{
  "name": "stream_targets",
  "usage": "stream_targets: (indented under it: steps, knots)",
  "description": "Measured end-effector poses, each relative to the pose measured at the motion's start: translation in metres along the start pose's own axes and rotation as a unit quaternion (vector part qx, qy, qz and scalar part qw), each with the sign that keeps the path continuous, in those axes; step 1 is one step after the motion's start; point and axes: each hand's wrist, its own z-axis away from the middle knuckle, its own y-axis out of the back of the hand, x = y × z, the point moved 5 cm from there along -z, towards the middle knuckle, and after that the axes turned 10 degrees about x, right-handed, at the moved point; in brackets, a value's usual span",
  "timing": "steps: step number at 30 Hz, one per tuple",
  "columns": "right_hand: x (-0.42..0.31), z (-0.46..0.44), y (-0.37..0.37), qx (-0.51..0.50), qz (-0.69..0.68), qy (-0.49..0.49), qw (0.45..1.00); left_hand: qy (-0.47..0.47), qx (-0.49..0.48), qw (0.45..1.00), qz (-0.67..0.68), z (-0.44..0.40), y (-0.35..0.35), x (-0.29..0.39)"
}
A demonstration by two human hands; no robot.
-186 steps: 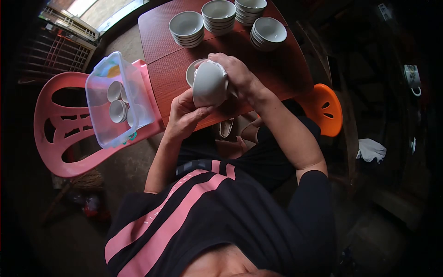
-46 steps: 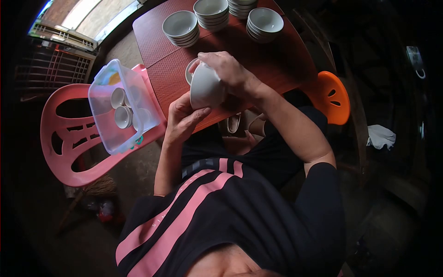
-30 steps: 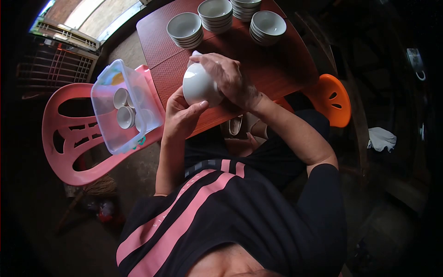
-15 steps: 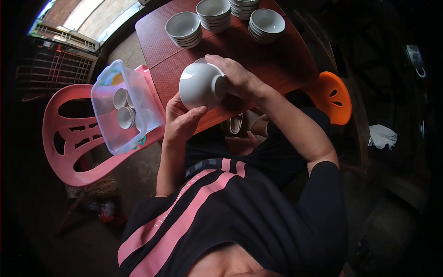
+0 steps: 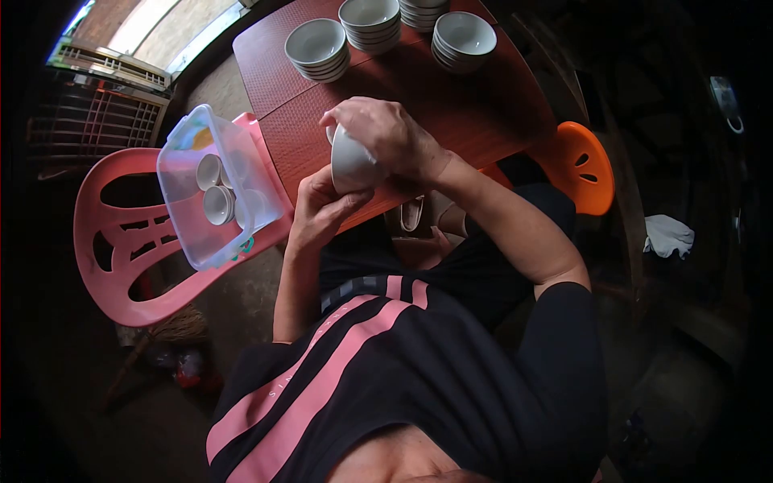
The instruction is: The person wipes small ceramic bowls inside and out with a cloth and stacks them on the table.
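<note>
A white bowl [image 5: 353,163] is held tilted on its side above the near edge of the red-brown table [image 5: 298,133]. My left hand [image 5: 324,208] grips its lower rim, with the thumb on the outer wall. Over the bowl's top and right side lies my right hand [image 5: 386,138], its fingers curled round the upper rim. Any cloth in my right hand is hidden. Behind the bowl, a bit of another white rim shows at the left. Farther back stand several stacks of white bowls, one at the left [image 5: 316,50], one at the right [image 5: 463,42].
On a pink chair [image 5: 105,233] at the left rests a clear plastic box [image 5: 181,217] with several small white cups [image 5: 218,205] inside. An orange stool [image 5: 584,169] stands at the table's right. A white cloth [image 5: 668,236] lies farther right.
The bowl has turned, so its foot, visible half a second ago, is now hidden. My right hand has moved left over the bowl; my left hand keeps its grip.
</note>
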Motion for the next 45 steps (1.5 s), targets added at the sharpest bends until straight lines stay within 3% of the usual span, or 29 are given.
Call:
stream_targets:
  steps: [1, 2, 3, 5, 7, 9, 12, 14, 16, 17, 18, 20, 21, 24, 25, 27, 28, 29, 30, 31, 32, 34, 35, 37, 40, 42, 43, 44, 45]
  knots:
    - [0.016, 0.0, 0.0, -0.039, -0.152, -0.147, 0.977, 0.004, -0.002, 1.0, -0.006, 0.001, 0.0, -0.001]
    - [0.036, 0.007, -0.014, -0.058, -0.399, -0.367, 0.839, 0.005, -0.005, 1.0, -0.007, 0.002, 0.0, -0.003]
    - [0.04, 0.013, -0.018, -0.055, -0.399, -0.366, 0.839, -0.016, -0.014, 1.0, 0.018, 0.003, 0.0, -0.003]
    - [0.045, 0.034, -0.033, 0.042, -0.613, -0.537, 0.578, -0.038, -0.022, 0.998, 0.043, 0.002, 0.003, -0.005]
    - [0.036, 0.034, -0.034, 0.009, -0.652, -0.505, 0.566, -0.034, 0.013, 0.999, 0.001, 0.0, 0.012, -0.008]
    - [0.036, 0.032, -0.029, 0.068, -0.619, -0.543, 0.563, -0.034, 0.01, 0.999, -0.014, -0.005, 0.002, 0.006]
    - [0.041, 0.031, -0.026, 0.09, -0.547, -0.576, 0.601, -0.006, 0.016, 1.0, 0.007, -0.008, 0.0, 0.014]
    - [0.034, 0.024, -0.012, 0.047, -0.365, -0.502, 0.782, 0.06, 0.042, 0.99, 0.121, -0.01, -0.004, 0.018]
    - [0.015, 0.009, 0.0, 0.056, -0.191, -0.244, 0.949, 0.055, 0.04, 0.989, 0.134, -0.012, 0.001, 0.015]
    - [0.0, 0.003, 0.003, 0.076, -0.069, -0.1, 0.99, 0.049, 0.038, 0.987, 0.148, -0.013, 0.003, 0.011]
    - [-0.027, 0.005, -0.002, 0.1, 0.112, 0.183, 0.972, 0.049, 0.038, 0.987, 0.149, -0.012, 0.005, 0.007]
    - [-0.045, 0.01, -0.006, 0.041, 0.171, 0.131, 0.976, 0.022, -0.004, 0.946, 0.323, -0.01, 0.006, 0.006]
    - [-0.05, 0.014, -0.012, 0.014, 0.156, 0.17, 0.973, 0.021, -0.003, 0.946, 0.323, -0.01, 0.009, 0.003]
    - [-0.038, 0.012, -0.009, 0.03, 0.187, 0.163, 0.968, 0.019, -0.042, 0.94, 0.338, -0.011, 0.007, 0.004]
    - [-0.032, 0.009, -0.003, 0.055, 0.197, 0.126, 0.971, 0.033, 0.029, 0.959, 0.28, -0.01, 0.008, 0.002]
    - [-0.006, 0.008, -0.006, 0.113, 0.191, 0.158, 0.962, 0.02, 0.045, 0.964, 0.26, -0.009, 0.001, 0.01]
    - [0.012, 0.006, 0.0, 0.124, 0.089, 0.081, 0.985, 0.005, 0.064, 0.969, 0.239, -0.009, 0.001, 0.012]
    - [0.016, 0.001, 0.007, 0.027, -0.023, -0.087, 0.996, 0.005, 0.064, 0.969, 0.239, -0.009, 0.0, 0.012]
    - [0.017, 0.003, 0.01, -0.071, -0.135, -0.251, 0.956, -0.009, 0.057, 0.97, 0.237, -0.009, -0.001, 0.013]
    - [0.045, 0.022, -0.008, 0.05, -0.146, -0.092, 0.984, -0.022, 0.05, 0.97, 0.236, -0.009, -0.001, 0.014]
    - [0.041, 0.021, -0.009, 0.049, -0.146, -0.091, 0.984, -0.024, 0.05, 0.97, 0.237, -0.01, 0.0, 0.014]
    - [0.015, 0.016, -0.003, 0.071, 0.0, -0.071, 0.995, -0.016, 0.068, 0.972, 0.226, -0.01, 0.004, 0.01]
    - [-0.006, 0.007, 0.002, 0.102, -0.063, -0.109, 0.987, -0.017, 0.07, 0.971, 0.227, -0.01, 0.006, 0.008]
    - [-0.041, 0.009, -0.006, 0.061, 0.127, 0.075, 0.987, -0.036, 0.032, 0.971, 0.232, -0.008, 0.008, 0.004]
    - [-0.051, 0.015, -0.016, 0.013, 0.158, 0.194, 0.968, -0.029, 0.039, 0.984, 0.173, -0.001, 0.011, 0.001]
    - [-0.037, 0.006, -0.006, 0.031, 0.148, 0.113, 0.982, -0.067, -0.073, 0.985, 0.142, -0.011, 0.0, 0.009]
    - [-0.026, 0.001, -0.001, 0.033, 0.137, 0.05, 0.989, -0.016, 0.021, 0.999, 0.037, -0.006, 0.001, 0.004]
    - [-0.01, 0.002, -0.007, 0.052, 0.12, 0.135, 0.982, -0.017, 0.02, 0.999, 0.038, -0.005, -0.003, 0.004]
    - [0.009, -0.001, -0.003, 0.01, 0.013, 0.024, 1.0, -0.026, 0.027, 0.998, 0.049, -0.006, -0.004, 0.006]
